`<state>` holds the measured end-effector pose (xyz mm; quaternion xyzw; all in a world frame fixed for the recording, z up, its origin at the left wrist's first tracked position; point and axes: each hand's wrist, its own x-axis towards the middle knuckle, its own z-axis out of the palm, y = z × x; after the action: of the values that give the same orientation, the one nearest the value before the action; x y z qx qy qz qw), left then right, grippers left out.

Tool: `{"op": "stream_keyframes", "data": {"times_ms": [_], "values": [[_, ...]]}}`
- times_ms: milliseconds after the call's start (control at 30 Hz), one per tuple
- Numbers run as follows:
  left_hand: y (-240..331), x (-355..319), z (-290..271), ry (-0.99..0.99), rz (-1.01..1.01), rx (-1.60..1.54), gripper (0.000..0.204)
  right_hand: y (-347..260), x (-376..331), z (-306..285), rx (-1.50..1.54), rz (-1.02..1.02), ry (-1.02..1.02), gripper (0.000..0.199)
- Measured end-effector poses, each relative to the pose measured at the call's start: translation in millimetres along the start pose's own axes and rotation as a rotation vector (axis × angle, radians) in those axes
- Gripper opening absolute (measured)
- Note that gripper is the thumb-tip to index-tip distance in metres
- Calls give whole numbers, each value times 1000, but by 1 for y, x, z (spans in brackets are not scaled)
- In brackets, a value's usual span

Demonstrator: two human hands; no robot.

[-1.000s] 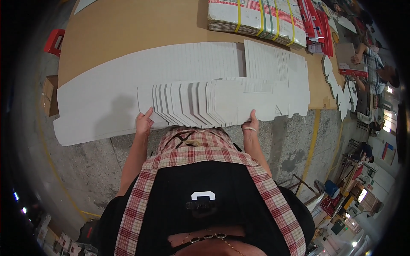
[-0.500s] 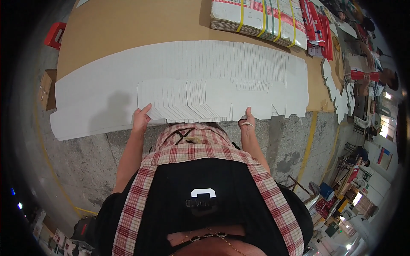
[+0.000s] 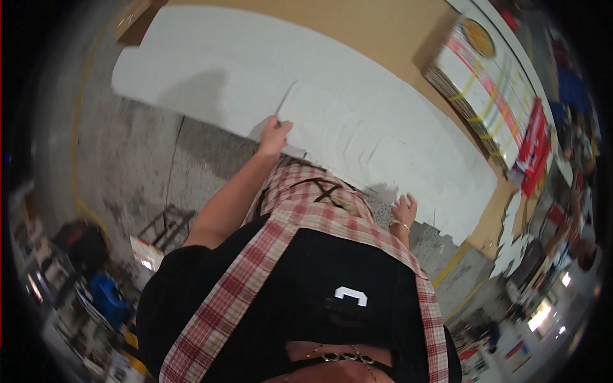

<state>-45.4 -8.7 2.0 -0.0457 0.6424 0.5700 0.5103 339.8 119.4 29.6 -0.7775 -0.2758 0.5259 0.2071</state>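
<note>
White cardboard blanks (image 3: 345,118), matte and smooth-faced, lie overlapped like shingles along the table's near edge, just in front of the person; their stepped, angled edges make faint parallel lines, and under them spreads a broader layer of white cardboard sheets (image 3: 211,48), long, with notched corners; the left hand (image 3: 275,136) is narrowed on the left edge of the upper blanks, thumb and fingers close together at the board; the right hand (image 3: 403,209), a bracelet (image 3: 400,225) on its wrist, is at the near edge with fingers loosely bent, and I cannot tell whether it grips or only touches the board; the table (image 3: 377,22) has a plain tan surface; at its far right a thick bundle of flattened cartons (image 3: 472,96), white with red print and layered brown edges, is bound by yellow straps (image 3: 476,118), with a round yellowish item (image 3: 479,38) on top; beside it are glossy red packages (image 3: 533,156), contents hidden; ragged white cardboard offcuts (image 3: 511,239) are at the right end; at upper left is part of a brown cardboard box (image 3: 135,24), its inside unseen; below, the concrete floor (image 3: 143,137) is grey and mottled; the person's 2 apron straps (image 3: 227,300) are red-and-cream plaid cloth.
</note>
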Motion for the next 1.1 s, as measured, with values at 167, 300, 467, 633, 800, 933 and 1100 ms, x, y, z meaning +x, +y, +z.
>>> {"op": "stream_keyframes", "data": {"times_ms": [167,300,467,633,800,933,1100], "values": [[3,-37,-1,162,-105,-287,25,-91,-52,159,-558,-984,-524,36],[-7,-49,-13,66,-212,-444,38,-116,-34,270,-938,-1497,-536,41],[4,-62,-5,155,-327,-752,17,-111,-18,324,-1131,-1349,-601,39],[0,-57,-17,144,-316,-827,22,-94,-44,325,-1109,-1438,-544,35],[-11,-55,-19,128,-323,-824,24,-94,-40,321,-1030,-1428,-506,37],[-17,-54,-11,10,-427,-767,31,-97,-35,310,-1161,-1305,-584,40],[-14,-52,-9,66,-528,-780,27,-96,-41,306,-1118,-1367,-596,46]]}}
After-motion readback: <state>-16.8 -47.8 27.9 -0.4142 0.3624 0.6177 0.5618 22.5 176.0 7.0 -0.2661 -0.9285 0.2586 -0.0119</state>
